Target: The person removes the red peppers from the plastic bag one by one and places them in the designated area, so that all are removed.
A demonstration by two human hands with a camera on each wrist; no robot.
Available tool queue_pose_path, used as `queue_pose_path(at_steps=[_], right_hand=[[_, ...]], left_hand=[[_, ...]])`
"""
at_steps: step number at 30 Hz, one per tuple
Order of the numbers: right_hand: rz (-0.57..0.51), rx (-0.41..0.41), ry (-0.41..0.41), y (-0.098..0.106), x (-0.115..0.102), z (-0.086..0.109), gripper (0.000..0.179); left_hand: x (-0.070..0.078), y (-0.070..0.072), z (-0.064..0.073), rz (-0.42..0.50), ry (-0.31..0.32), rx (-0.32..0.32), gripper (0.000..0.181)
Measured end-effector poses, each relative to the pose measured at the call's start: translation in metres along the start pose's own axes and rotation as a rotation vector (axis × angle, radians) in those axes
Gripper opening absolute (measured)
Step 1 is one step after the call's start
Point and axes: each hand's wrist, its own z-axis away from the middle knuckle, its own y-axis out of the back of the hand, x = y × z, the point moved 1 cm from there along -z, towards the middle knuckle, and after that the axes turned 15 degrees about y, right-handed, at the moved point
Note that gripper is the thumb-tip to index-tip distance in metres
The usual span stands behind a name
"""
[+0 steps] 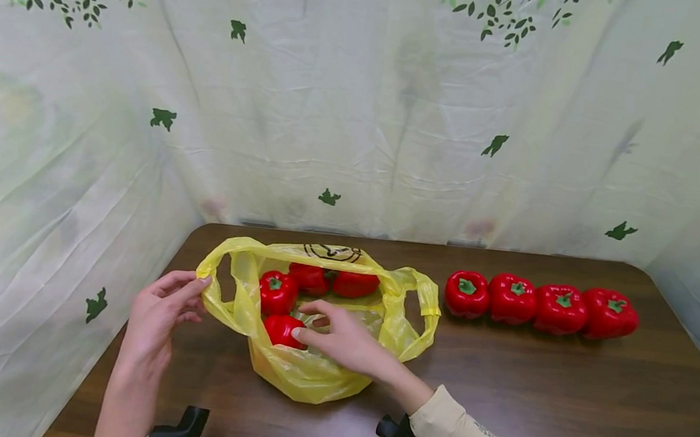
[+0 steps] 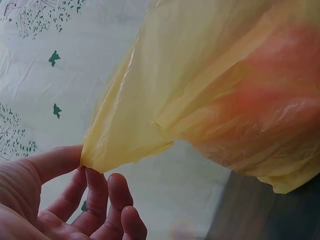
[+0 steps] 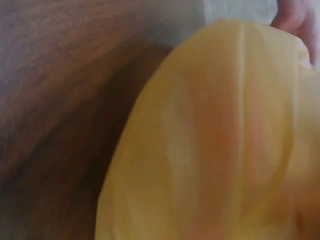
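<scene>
A yellow plastic bag stands on the table with its mouth spread open. My left hand pinches its left handle between thumb and fingertip, and the left wrist view shows the handle drawn taut. Inside the bag lie several red bell peppers, among them one at the left and one at the front. My right hand reaches into the bag, thumb and index finger apart, its thumb tip at the front pepper's right edge. Yellow film hides that hand in the right wrist view.
To the right of the bag, several red bell peppers stand in a row on the brown wooden table. The bag's right handle stands up near the row. A leaf-patterned curtain hangs behind the table.
</scene>
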Motion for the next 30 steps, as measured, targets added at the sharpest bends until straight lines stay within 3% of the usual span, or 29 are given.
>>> queue_pose_path(at_steps=[12, 22, 30], right_hand=[[0.001, 0.022, -0.082, -0.019, 0.013, -0.014, 0.057], [-0.075, 0.056, -0.127, -0.027, 0.021, -0.023, 0.062], [-0.107, 0.062, -0.094, -0.020, 0.014, -0.018, 0.062]], left_hand=[[0.000, 0.001, 0.002, 0.003, 0.008, -0.001, 0.016], [0.000, 0.003, 0.001, -0.002, 0.003, -0.001, 0.017], [0.000, 0.003, 0.000, 0.002, 0.008, 0.009, 0.017]])
